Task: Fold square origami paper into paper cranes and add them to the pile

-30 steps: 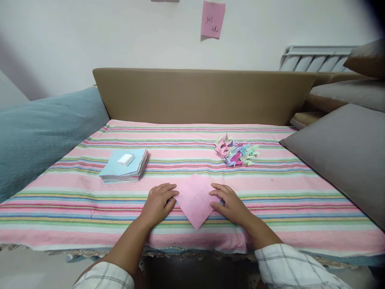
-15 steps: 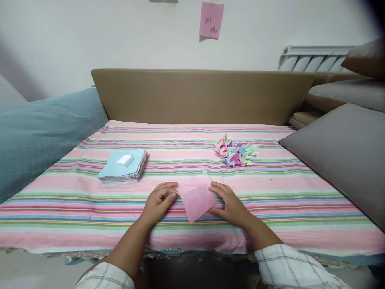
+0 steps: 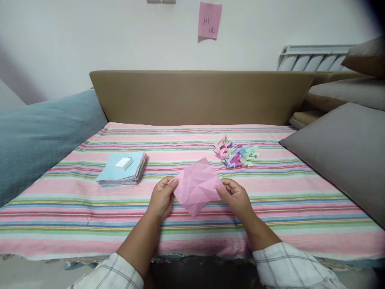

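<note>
A square sheet of pink origami paper [image 3: 197, 186], marked with many crease lines, is spread out between my hands with one corner toward me. My left hand [image 3: 163, 196] pinches its left corner between thumb and fingers. At the right corner, my right hand [image 3: 236, 196] grips the paper in the same way, thumb on top. The sheet appears lifted a little off the striped cloth [image 3: 192, 241]. Beyond it to the right lies a cluster of small folded paper figures [image 3: 236, 153] in pink, purple, blue and green.
On the left, a stack of coloured paper [image 3: 117, 172] carries a white charger plug [image 3: 124, 163]. A brown backrest [image 3: 198, 96] runs along the back. Grey cushions [image 3: 343, 148] lean at the right, and a blue cushioned armrest [image 3: 48, 136] bounds the left. A pink note [image 3: 209, 21] hangs on the wall.
The pink paper went from lying flat, to partly folded over, to opened out with its creased side showing. Both hands now pinch its side corners and hold it up.
</note>
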`<state>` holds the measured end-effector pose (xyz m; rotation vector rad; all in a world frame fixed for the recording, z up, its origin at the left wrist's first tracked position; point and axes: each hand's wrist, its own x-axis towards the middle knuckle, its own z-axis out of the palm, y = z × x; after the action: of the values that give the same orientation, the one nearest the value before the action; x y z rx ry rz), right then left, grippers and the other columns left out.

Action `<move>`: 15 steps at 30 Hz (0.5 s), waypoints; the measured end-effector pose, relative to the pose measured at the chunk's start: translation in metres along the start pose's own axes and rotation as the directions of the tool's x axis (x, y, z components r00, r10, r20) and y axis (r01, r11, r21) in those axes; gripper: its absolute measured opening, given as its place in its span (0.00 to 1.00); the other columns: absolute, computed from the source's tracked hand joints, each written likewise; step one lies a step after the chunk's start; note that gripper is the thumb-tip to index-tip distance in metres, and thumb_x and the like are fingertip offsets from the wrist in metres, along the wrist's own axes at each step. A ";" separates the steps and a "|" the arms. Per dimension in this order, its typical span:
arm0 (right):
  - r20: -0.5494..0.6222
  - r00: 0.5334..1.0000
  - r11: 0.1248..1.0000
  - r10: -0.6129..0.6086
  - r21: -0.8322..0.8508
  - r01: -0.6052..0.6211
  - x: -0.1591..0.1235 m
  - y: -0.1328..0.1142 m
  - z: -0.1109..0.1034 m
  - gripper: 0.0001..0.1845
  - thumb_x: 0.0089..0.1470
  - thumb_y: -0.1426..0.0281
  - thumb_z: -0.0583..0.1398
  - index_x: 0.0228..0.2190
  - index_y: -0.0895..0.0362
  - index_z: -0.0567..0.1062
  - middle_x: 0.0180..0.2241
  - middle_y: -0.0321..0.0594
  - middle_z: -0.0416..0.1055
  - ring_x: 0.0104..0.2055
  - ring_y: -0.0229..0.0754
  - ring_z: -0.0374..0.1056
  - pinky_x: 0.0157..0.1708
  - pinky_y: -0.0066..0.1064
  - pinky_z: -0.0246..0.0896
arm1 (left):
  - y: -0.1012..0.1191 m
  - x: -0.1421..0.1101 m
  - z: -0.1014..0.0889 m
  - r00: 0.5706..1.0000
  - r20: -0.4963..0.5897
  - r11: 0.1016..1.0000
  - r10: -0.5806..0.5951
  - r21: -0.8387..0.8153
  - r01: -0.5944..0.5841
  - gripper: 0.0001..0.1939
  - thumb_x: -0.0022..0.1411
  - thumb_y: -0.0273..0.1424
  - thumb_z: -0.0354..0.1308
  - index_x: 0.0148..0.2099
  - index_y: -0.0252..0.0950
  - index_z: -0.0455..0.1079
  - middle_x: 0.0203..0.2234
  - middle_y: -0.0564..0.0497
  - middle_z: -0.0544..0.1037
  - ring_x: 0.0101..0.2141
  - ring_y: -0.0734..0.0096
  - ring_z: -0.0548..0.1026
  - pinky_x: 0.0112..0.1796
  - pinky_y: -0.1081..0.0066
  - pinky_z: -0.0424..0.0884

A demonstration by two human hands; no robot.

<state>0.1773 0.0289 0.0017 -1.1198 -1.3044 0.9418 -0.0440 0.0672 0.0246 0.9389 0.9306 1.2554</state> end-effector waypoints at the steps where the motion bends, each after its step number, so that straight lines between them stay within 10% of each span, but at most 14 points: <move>1: -0.023 0.999 0.998 0.035 0.055 -0.034 0.004 0.001 0.002 0.16 0.50 0.60 0.59 0.39 0.55 0.69 0.27 0.37 0.73 0.30 0.41 0.69 0.30 0.31 0.64 | 0.001 0.004 0.001 0.999 -0.017 0.997 0.034 0.076 -0.033 0.16 0.45 0.41 0.63 0.25 0.34 0.65 0.16 0.58 0.67 0.19 0.79 0.64 0.23 0.77 0.60; 6: -0.134 0.984 0.976 0.118 -0.167 -0.139 0.018 0.018 0.000 0.23 0.49 0.59 0.58 0.45 0.57 0.66 0.26 0.38 0.73 0.28 0.42 0.68 0.30 0.34 0.64 | -0.009 0.023 -0.012 0.969 -0.035 0.691 0.246 0.708 -0.150 0.15 0.52 0.44 0.55 0.26 0.36 0.69 0.23 0.53 0.74 0.27 0.70 0.70 0.29 0.73 0.63; 10: -0.182 0.969 0.844 -0.166 -0.535 0.044 0.020 0.025 0.000 0.20 0.51 0.63 0.56 0.45 0.57 0.68 0.41 0.45 0.71 0.45 0.48 0.65 0.46 0.44 0.59 | -0.019 0.028 -0.024 0.964 0.019 0.488 0.266 0.860 -0.152 0.16 0.55 0.43 0.51 0.30 0.38 0.73 0.29 0.52 0.77 0.33 0.66 0.73 0.32 0.71 0.65; 15: 0.143 0.910 0.659 -0.388 -0.647 0.383 0.011 0.016 0.020 0.11 0.55 0.68 0.53 0.39 0.55 0.72 0.42 0.44 0.71 0.47 0.45 0.63 0.49 0.41 0.55 | -0.020 0.028 -0.025 0.963 -0.001 0.402 0.269 0.909 -0.112 0.18 0.57 0.44 0.48 0.29 0.38 0.72 0.24 0.53 0.76 0.29 0.68 0.72 0.31 0.70 0.64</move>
<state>0.1591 0.0454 -0.0121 -1.2847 -1.8580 0.1203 -0.0582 0.0955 -0.0039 1.8798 1.7489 0.9442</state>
